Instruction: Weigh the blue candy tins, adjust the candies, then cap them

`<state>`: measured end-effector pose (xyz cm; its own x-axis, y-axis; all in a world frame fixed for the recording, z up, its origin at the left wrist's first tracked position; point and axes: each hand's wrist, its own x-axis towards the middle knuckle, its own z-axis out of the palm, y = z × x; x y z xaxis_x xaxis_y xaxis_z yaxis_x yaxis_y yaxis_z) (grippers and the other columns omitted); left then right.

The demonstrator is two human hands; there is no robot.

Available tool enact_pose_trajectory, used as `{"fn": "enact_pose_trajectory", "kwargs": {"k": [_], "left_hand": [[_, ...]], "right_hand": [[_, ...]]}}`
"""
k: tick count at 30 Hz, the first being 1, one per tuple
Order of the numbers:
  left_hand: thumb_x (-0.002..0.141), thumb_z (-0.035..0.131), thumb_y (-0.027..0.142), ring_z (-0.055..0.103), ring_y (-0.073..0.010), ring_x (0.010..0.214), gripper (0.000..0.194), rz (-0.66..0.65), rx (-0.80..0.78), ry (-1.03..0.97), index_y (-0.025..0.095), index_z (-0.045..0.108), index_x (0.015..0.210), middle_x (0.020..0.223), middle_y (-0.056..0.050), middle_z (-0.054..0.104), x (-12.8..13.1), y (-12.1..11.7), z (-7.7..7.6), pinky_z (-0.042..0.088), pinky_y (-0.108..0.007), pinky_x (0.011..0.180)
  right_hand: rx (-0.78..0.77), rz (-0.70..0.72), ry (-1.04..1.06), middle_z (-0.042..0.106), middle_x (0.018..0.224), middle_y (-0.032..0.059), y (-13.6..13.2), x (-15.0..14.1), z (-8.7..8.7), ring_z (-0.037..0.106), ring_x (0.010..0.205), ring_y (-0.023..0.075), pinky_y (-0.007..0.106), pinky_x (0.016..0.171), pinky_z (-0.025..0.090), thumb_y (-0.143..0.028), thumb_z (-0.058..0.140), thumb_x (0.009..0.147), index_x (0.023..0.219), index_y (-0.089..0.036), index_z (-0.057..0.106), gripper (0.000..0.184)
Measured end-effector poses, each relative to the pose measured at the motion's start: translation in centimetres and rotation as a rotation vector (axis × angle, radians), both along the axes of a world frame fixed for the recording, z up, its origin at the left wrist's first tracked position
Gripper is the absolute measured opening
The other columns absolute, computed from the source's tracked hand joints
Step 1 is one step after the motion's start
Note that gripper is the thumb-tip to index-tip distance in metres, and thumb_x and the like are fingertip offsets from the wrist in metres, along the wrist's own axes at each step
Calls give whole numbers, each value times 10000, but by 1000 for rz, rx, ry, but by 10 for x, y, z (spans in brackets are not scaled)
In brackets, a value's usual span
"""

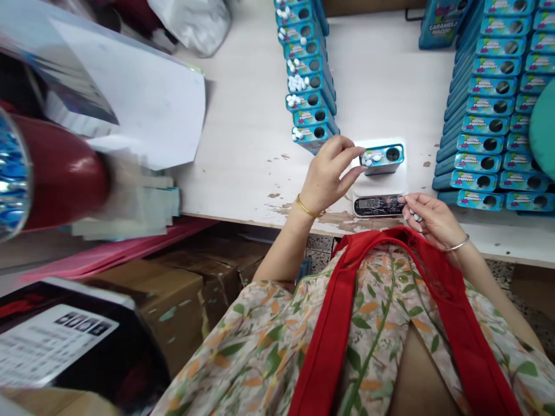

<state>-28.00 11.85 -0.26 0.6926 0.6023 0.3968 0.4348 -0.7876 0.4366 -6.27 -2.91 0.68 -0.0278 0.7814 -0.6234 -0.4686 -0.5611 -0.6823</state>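
Observation:
A blue candy tin [381,164] with a round dark hole in its top stands on a small white scale [401,184]. Several white candies lie on the tin's top at its left end. Thumb and fingertips of my left hand [330,173] close on that left end. The scale's black panel [377,205] has a lit display that seems to read 1550. My right hand [429,218] is curled around a few white candies [415,216], its fingertips at the right end of the panel.
A row of blue tins [309,99], many topped with white candies, stands left of the scale. More tins [479,163] fill the right side beside a green round object [544,130]. At left are a red container [60,170], white paper [160,86] and cardboard boxes [151,294].

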Motion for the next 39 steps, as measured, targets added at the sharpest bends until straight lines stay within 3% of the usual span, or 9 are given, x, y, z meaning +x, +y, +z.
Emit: {"fn": "enact_pose_trajectory", "kwargs": {"k": [8, 16, 21, 25, 28, 31, 34, 39], "left_hand": [[1011, 483, 301, 551, -211, 887, 181, 20, 41, 110, 220, 631, 1078, 950, -60, 594, 7, 1, 12, 437, -370, 790], [1042, 381, 314, 563, -219, 920, 252, -99, -56, 244, 228, 616, 1070, 969, -66, 608, 39, 6, 26, 455, -395, 828], [1059, 291, 369, 569, -239, 1016, 336, -80, -108, 177, 254, 588, 1167, 1057, -78, 623, 47, 12, 30, 453, -449, 910], [1000, 411, 570, 563, -271, 1044, 459, -92, -31, 208, 228, 524, 1285, 1131, -101, 626, 35, 14, 32, 445, -456, 896], [985, 476, 550, 586, -251, 908, 457, -187, 31, 348, 172, 551, 1229, 1010, -91, 645, 39, 23, 30, 455, -400, 780], [992, 507, 462, 589, -244, 887, 380, -192, 105, 354, 151, 565, 1204, 993, -92, 652, 70, 52, 27, 456, -379, 769], [975, 542, 395, 587, -274, 965, 351, -116, 157, 297, 152, 559, 1227, 1066, -116, 642, 124, 100, 19, 451, -395, 821], [896, 618, 309, 568, -310, 1068, 286, -19, 115, 269, 213, 610, 1166, 1170, -129, 624, 217, 185, -20, 423, -451, 895]], "right_hand": [[-53, 39, 14, 608, 633, -17, 5, -6, -3, 420, 407, 25, 171, 395, 211, -539, 887, 620, 905, -132, 687, 536], [-66, 49, 52, 608, 626, -19, 3, -10, -11, 421, 422, 32, 176, 397, 197, -533, 853, 664, 927, -138, 679, 506], [-77, 50, 66, 608, 619, -23, 0, -9, -14, 405, 418, 31, 177, 396, 180, -539, 848, 660, 910, -142, 676, 500], [-95, 27, 73, 614, 646, -18, -5, -7, -19, 383, 421, 25, 173, 393, 154, -566, 831, 662, 911, -139, 671, 520], [-112, 18, 114, 614, 651, -10, -8, -8, -24, 380, 423, 24, 169, 394, 162, -546, 824, 659, 875, -130, 659, 497], [-98, 42, 147, 622, 660, -3, -6, -9, -31, 407, 441, 36, 168, 407, 196, -460, 812, 661, 848, -133, 664, 405], [-93, 45, 136, 624, 668, -4, -6, -8, -36, 392, 450, 43, 175, 415, 197, -386, 778, 673, 882, -145, 693, 330], [-97, -12, 131, 618, 676, -7, -12, -1, -40, 416, 468, 56, 193, 427, 236, -398, 772, 684, 898, -157, 716, 327]]}}
